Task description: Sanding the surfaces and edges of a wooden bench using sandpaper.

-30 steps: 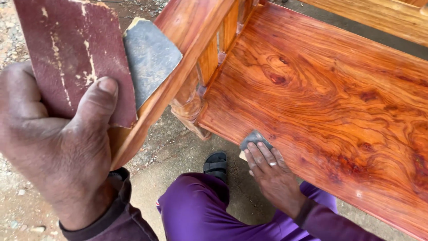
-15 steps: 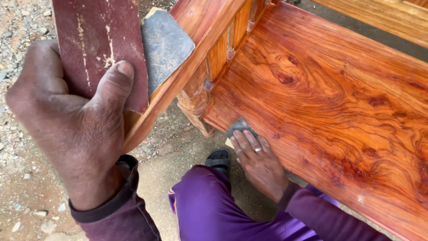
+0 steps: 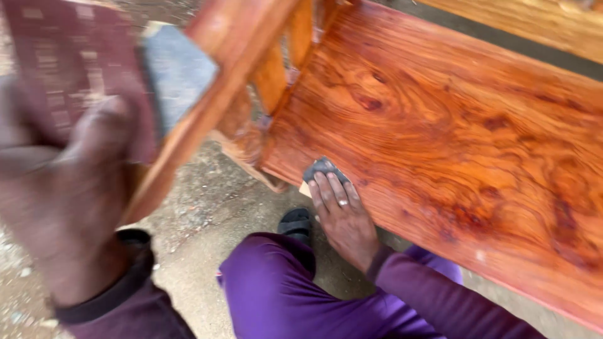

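Small grey sanding pad (image 3: pixel 321 168): frame centre, under fingertips of right hand (image 3: pixel 342 216), pressed flat on glossy reddish wooden seat panel (image 3: pixel 452 132). Left hand (image 3: pixel 66 188), blurred, left of frame, grasps dark red sandpaper sheet (image 3: pixel 69 69) against slanted wooden armrest (image 3: pixel 213 100).

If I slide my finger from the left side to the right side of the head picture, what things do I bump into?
Left hand → dark red sandpaper sheet → grey sanding block → wooden armrest rail → black shoe → right hand pressing a small grey pad → orange-red wooden seat board.
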